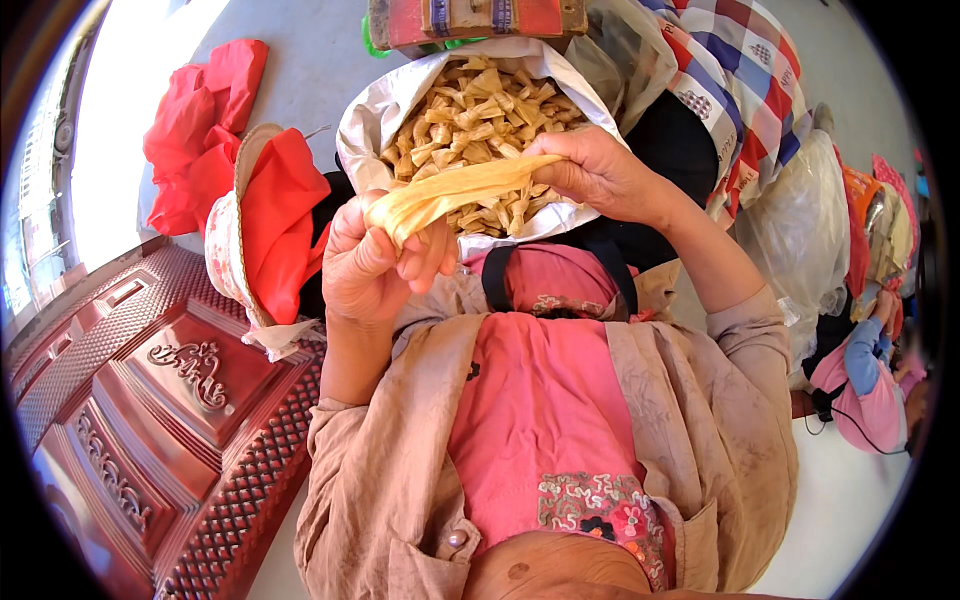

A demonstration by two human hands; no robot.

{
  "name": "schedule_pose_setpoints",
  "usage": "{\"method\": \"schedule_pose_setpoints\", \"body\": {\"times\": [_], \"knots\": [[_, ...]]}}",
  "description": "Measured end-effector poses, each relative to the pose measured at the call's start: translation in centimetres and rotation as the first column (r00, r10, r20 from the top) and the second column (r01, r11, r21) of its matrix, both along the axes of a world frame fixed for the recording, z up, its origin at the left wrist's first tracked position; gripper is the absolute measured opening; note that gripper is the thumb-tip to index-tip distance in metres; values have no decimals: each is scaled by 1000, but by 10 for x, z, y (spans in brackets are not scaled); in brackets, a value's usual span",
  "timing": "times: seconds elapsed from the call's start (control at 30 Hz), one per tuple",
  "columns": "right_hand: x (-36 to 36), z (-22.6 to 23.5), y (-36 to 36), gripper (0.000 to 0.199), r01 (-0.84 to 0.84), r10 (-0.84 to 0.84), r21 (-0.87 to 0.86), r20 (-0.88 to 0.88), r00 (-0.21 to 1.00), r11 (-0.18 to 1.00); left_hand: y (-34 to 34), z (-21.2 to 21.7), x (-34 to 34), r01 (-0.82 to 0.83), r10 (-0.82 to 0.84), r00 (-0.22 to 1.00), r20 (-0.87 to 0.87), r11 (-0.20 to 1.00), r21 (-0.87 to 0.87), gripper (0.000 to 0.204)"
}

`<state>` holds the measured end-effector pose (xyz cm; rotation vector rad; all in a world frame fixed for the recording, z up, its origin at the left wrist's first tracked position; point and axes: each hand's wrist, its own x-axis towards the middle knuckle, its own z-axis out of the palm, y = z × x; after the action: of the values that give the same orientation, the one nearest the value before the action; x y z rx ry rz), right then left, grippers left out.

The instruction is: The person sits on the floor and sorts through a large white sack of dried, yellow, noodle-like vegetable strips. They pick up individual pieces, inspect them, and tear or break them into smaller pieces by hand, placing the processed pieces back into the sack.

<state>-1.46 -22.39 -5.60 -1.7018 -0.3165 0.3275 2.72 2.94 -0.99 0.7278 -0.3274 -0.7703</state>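
Observation:
A soft yellow strip of tofu skin (460, 192) is stretched between my two hands, above an open white sack (366, 125). My left hand (372, 262) pinches its lower left end, fingers curled in. At the other end, the thumb and fingers of my right hand (612, 178) close on it, a little higher up. Inside the sack lies a heap of small yellow-brown tofu skin knots (478, 105), partly hidden behind the strip and my hands.
A red wooden box (478, 22) stands beyond the sack. To the left are a hat (228, 240) with red cloth and a dark red embossed door panel (170, 400). Checked cloth (745, 85) and clear plastic bags (790, 240) lie to the right, with another person (868, 375) farther off.

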Motion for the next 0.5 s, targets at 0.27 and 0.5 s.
{"method": "schedule_pose_setpoints", "body": {"times": [0.27,0.5], "knots": [[-4,3,24,32,-3,69,264,-242,968,964,4,-10,16,-79,-26,912,409,968,239,35],[-3,16,17,52,153,256,582,-559,789,799,-20,-7,9,-636,-398,90,913,683,360,30]]}}
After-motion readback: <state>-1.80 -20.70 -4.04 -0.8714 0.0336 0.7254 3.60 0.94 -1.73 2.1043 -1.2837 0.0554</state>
